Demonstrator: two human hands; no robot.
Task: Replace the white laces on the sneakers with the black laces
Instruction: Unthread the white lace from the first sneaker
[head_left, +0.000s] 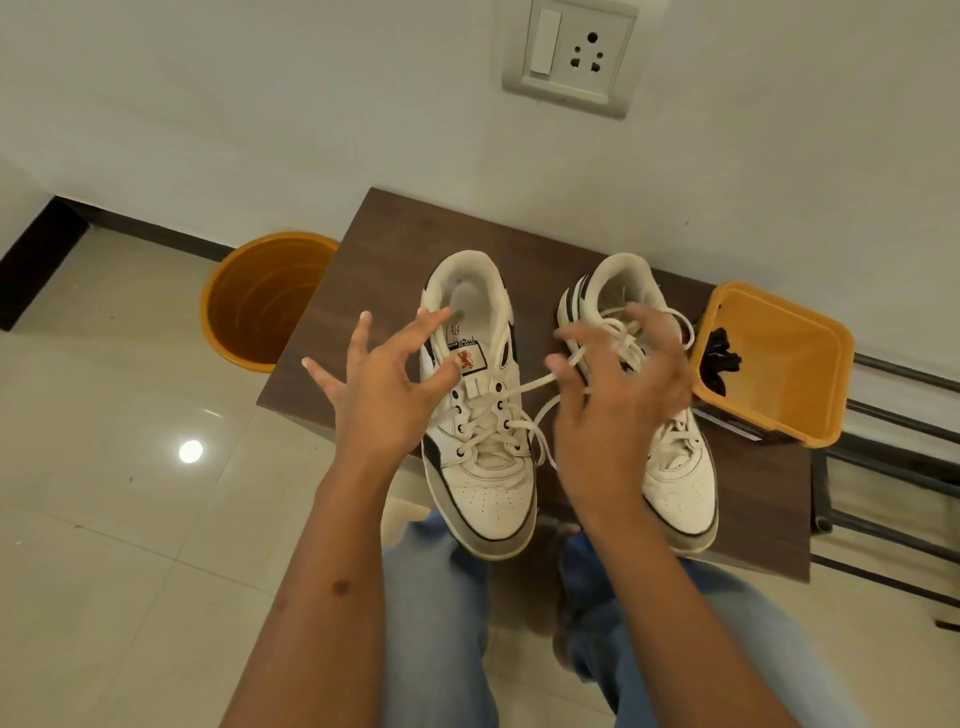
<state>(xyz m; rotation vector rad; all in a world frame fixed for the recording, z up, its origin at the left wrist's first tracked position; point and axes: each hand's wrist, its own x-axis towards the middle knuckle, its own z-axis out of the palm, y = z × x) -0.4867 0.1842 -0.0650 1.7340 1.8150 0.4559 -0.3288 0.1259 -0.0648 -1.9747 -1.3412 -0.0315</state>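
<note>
Two white sneakers stood side by side on the dark wooden desk (363, 249), toes toward the person. Taking the left sneaker (475, 415) as the landmark: the right sneaker (670, 467) sat just beside it on its right, and a white lace (535, 387) ran loose from the left sneaker's upper eyelets across the gap toward the other shoe. The rest of that lace was threaded through the eyelets.

The left hand (387, 387) hovered over the left sneaker's left edge and tongue, its grip wide, fingers spread and holding nothing. The right hand (618, 384) hung above the right sneaker's lacing, blurred, fingers splayed among the loose white loops; whether its grip held a strand could not be told.

Farther right of the landmark, past the right sneaker, a yellow square container (779, 364) rested at the desk's edge with the black laces (719, 356) bunched against its near-left wall. Left of the landmark, off the desk, an orange bucket (260, 301) stood on the tiled floor (130, 493). A wall socket (571, 54) was mounted above and behind.
</note>
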